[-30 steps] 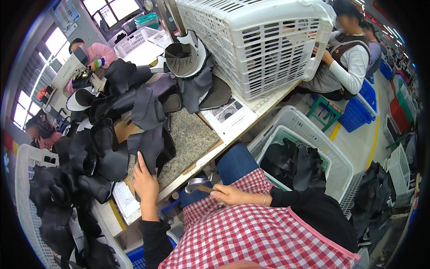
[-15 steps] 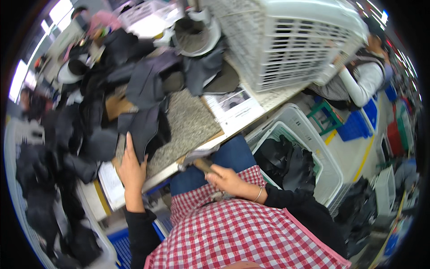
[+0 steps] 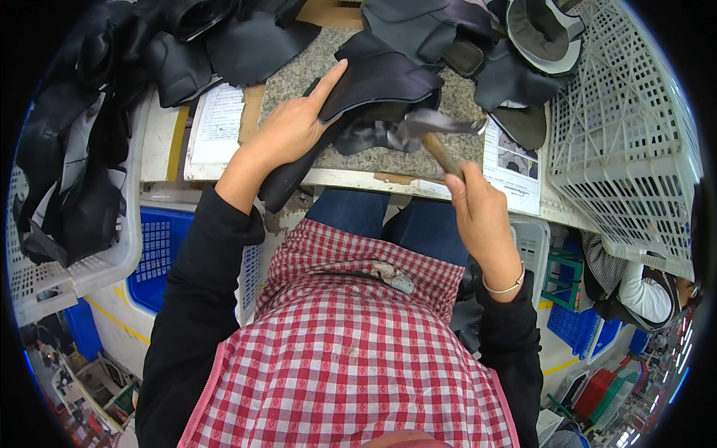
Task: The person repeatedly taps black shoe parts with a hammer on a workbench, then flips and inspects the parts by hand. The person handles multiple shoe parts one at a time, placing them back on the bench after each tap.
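Note:
My left hand grips a black leather shoe upper at its left edge, index finger stretched along the surface. The piece lies over a speckled stone slab on the bench. My right hand is closed round the wooden handle of a hammer. Its blurred metal head is over the slab, close to the upper's lower right edge; whether it touches the leather I cannot tell. More black shoe uppers lie at the slab's far left, and others behind it.
A white plastic basket stands on the bench at right. Printed sheets lie left of the slab, with another at right. A basket of black pieces is at left, above a blue crate. Another person sits at right.
My view has swung round to face the bench. The hammer has risen from the bench's front edge to over the slab, and my left hand now grips the shoe upper it was touching.

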A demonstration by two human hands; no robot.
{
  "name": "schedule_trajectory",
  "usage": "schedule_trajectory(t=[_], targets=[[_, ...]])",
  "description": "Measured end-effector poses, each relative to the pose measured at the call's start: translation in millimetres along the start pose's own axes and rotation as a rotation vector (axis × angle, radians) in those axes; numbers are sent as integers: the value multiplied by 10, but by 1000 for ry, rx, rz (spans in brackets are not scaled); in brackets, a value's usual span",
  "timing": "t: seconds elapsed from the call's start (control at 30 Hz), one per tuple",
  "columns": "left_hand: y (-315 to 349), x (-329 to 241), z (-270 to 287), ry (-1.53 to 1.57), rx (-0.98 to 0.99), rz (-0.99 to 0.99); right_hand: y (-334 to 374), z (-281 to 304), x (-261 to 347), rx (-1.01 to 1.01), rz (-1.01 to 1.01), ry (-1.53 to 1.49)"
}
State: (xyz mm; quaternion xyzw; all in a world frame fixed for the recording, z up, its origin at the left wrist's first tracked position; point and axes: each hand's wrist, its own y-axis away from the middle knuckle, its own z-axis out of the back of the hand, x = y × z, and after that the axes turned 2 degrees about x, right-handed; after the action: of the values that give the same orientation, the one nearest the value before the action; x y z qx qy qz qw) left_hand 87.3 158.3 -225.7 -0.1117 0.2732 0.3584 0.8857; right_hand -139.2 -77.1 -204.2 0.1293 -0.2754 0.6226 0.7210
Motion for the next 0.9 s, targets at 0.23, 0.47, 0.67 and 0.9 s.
schedule_trajectory(t=[0.23,0.47,0.67,0.9], targets=[[79,-122,-127,-92,-12,107,-308,-442,-171,15,87,319],[120,-228,-220,-241,-193,27,-194,-577,-169,44,-69,-28],[74,-140,-244,-196,-273,-162,-112,-756,-271,-85,-151,-93],[60,-105,-254,-195,-266,-180,-130,-749,-345,-51,-142,-202]])
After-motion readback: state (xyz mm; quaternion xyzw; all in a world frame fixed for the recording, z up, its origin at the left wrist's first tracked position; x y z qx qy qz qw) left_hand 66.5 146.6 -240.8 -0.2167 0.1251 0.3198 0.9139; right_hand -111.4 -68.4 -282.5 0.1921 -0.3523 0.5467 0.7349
